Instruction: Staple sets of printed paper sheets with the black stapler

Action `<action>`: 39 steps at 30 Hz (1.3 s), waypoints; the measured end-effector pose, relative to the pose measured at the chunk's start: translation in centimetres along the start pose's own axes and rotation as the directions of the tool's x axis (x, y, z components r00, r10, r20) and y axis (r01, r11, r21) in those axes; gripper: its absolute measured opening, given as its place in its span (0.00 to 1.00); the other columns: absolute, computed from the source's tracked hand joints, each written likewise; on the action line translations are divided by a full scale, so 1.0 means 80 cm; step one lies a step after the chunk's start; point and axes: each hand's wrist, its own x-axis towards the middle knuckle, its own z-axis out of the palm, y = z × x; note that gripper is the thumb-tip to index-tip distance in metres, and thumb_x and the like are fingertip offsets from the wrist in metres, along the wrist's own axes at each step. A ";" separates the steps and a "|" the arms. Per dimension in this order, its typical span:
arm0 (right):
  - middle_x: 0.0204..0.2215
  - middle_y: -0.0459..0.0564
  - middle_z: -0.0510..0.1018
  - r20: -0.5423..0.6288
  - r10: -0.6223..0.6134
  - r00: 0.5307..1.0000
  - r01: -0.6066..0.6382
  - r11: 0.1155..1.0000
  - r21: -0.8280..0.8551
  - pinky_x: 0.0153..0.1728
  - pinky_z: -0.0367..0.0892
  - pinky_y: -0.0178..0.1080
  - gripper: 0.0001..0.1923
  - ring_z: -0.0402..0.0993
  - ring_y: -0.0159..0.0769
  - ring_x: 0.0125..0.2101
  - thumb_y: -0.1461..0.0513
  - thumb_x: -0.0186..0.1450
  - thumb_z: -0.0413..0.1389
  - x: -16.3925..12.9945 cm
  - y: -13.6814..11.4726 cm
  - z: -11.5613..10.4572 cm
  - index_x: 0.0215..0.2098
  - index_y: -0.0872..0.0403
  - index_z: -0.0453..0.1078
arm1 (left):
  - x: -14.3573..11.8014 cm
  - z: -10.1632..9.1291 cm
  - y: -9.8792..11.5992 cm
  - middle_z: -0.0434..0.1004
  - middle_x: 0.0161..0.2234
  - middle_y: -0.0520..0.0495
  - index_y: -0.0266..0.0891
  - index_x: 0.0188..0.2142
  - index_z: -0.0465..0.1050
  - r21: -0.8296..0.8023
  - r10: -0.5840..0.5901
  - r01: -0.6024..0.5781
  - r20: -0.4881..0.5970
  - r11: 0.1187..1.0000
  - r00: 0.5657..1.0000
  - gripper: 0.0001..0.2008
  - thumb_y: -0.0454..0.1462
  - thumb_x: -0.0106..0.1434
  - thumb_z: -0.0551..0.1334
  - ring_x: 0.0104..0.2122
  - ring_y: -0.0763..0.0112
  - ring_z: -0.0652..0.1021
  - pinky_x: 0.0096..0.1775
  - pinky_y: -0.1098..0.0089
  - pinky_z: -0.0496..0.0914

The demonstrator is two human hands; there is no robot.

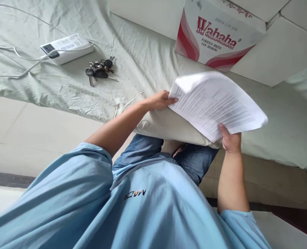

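Note:
Printed white sheets of paper (215, 103) are held between my two hands above the cloth-covered table. Their far edge curls upward, and lines of small print cover the top page; the print is too small to read. My left hand (161, 100) pinches the left edge, thumb on top. At the near right edge, my right hand (230, 139) grips the paper with its thumb lying on the page and its other fingers hidden underneath. How many sheets there are, I cannot tell.
Pale green cloth (143, 62) drapes the table. A Wahaha water carton (218, 38) stands behind the papers, against white boxes (272, 52). To the left lie a bunch of keys (100, 71) and a white box-shaped device (69, 48) with white cables (26, 71).

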 end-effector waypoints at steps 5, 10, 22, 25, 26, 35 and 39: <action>0.60 0.55 0.90 0.024 0.113 0.993 -0.115 0.988 0.100 0.81 0.67 0.62 0.35 0.83 0.53 0.69 0.46 0.56 0.84 -0.031 -0.001 0.010 0.56 0.50 0.85 | -0.015 0.004 0.003 0.80 0.22 0.47 0.40 0.28 0.83 0.151 -0.012 -0.030 0.273 0.988 0.962 0.19 0.46 0.71 0.78 0.21 0.70 0.77 0.30 0.71 0.73; 0.50 0.54 0.93 0.002 0.343 0.939 -0.336 0.921 0.197 0.72 0.77 0.62 0.34 0.89 0.53 0.58 0.43 0.53 0.85 -0.066 0.010 0.002 0.48 0.52 0.88 | -0.028 -0.001 0.004 0.80 0.22 0.47 0.40 0.27 0.83 0.222 0.012 -0.091 0.332 0.971 0.943 0.20 0.49 0.70 0.78 0.20 0.73 0.73 0.25 0.72 0.67; 0.33 0.44 0.87 -0.322 0.220 0.921 -0.186 0.973 0.134 0.42 0.83 0.41 0.31 0.84 0.37 0.35 0.39 0.53 0.81 -0.045 0.038 -0.031 0.39 0.52 0.84 | -0.051 0.001 0.006 0.81 0.24 0.43 0.40 0.29 0.85 0.228 -0.076 -0.025 0.425 0.973 0.902 0.23 0.56 0.64 0.80 0.20 0.70 0.77 0.20 0.72 0.68; 0.32 0.46 0.87 -0.360 0.219 0.907 -0.173 0.973 0.154 0.41 0.85 0.43 0.32 0.86 0.41 0.36 0.33 0.58 0.75 -0.046 0.039 -0.027 0.36 0.51 0.82 | -0.052 0.002 0.009 0.81 0.25 0.44 0.39 0.31 0.85 0.188 -0.087 0.015 0.382 0.982 0.920 0.23 0.56 0.65 0.80 0.22 0.71 0.75 0.22 0.73 0.67; 0.32 0.47 0.87 -0.362 0.220 0.906 -0.170 0.972 0.164 0.42 0.85 0.44 0.33 0.87 0.43 0.37 0.31 0.60 0.73 -0.047 0.039 -0.025 0.36 0.50 0.81 | -0.052 0.003 0.010 0.80 0.25 0.45 0.39 0.30 0.85 0.176 -0.086 0.022 0.367 0.984 0.926 0.24 0.57 0.65 0.80 0.22 0.72 0.74 0.22 0.73 0.66; 0.10 0.38 0.57 -0.263 0.330 0.907 -0.358 0.931 -0.067 0.14 0.48 0.39 0.45 0.53 0.30 0.13 0.19 0.57 0.66 -0.088 0.024 -0.042 0.18 0.44 0.57 | -0.046 0.002 0.013 0.74 0.21 0.47 0.40 0.27 0.82 0.148 -0.141 0.080 0.464 0.986 0.874 0.28 0.59 0.63 0.82 0.20 0.73 0.71 0.21 0.72 0.67; 0.13 0.42 0.68 -0.136 0.374 0.917 -0.398 0.870 -0.291 0.18 0.56 0.40 0.44 0.61 0.32 0.16 0.19 0.56 0.65 -0.090 0.012 -0.071 0.20 0.47 0.69 | -0.036 0.011 0.011 0.77 0.23 0.45 0.39 0.27 0.83 0.192 -0.208 0.135 0.438 0.972 0.874 0.21 0.49 0.63 0.85 0.20 0.68 0.76 0.24 0.66 0.74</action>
